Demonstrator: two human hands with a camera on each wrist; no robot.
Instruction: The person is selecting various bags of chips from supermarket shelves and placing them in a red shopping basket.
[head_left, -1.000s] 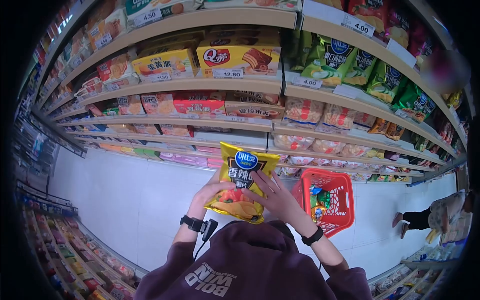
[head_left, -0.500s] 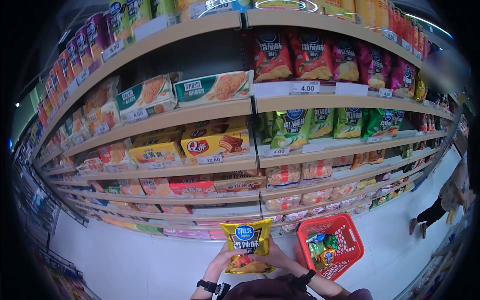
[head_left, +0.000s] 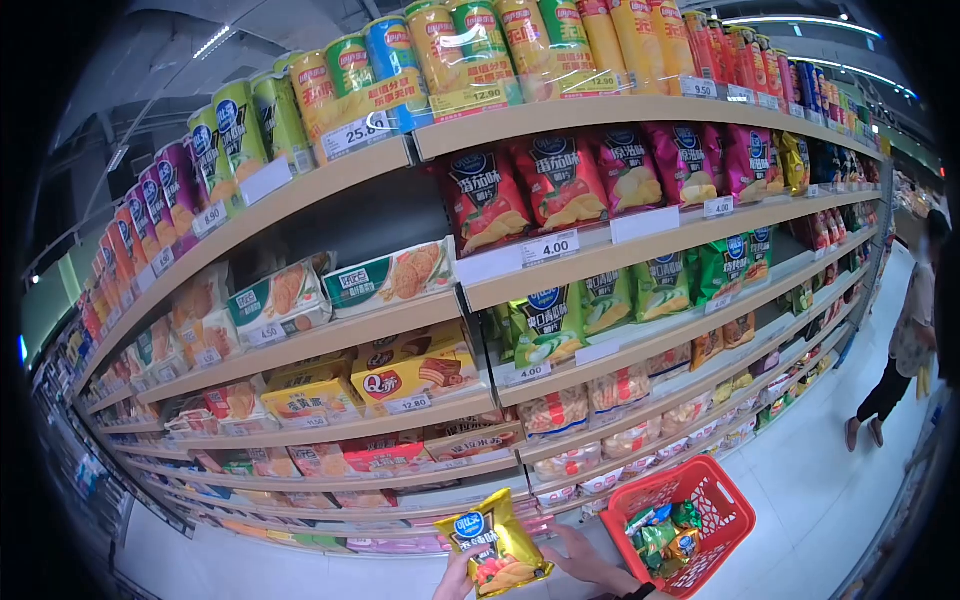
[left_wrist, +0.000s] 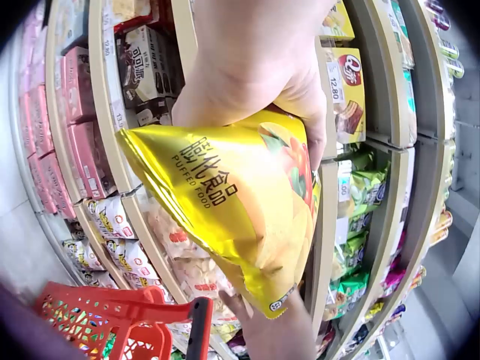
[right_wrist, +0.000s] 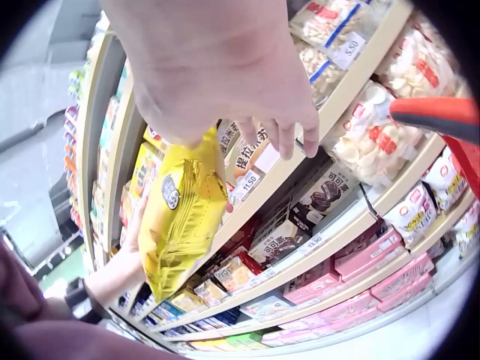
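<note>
A yellow bag of potato chips (head_left: 498,548) with a blue oval logo is low in the head view, in front of the shelves. My left hand (head_left: 457,574) grips it by its left side, the thumb across the front. In the left wrist view the bag's bottom end (left_wrist: 217,199) points away from that hand. My right hand (head_left: 582,560) is beside the bag's right edge, holding nothing. From the right wrist, the fingers of that hand (right_wrist: 217,86) hang loosely past the yellow bag (right_wrist: 182,217).
A red shopping basket (head_left: 738,512) with several snack bags inside stands on the floor to my right. Shelves ahead carry chip bags (head_left: 560,180), chip cans (head_left: 435,45) and yellow snack boxes (head_left: 415,365). Another person (head_left: 900,350) stands in the aisle at the right.
The head view has tilted up to the higher shelves, so hands and bag sit lower. My right hand has come off the bag; the left still holds it, now tilted.
</note>
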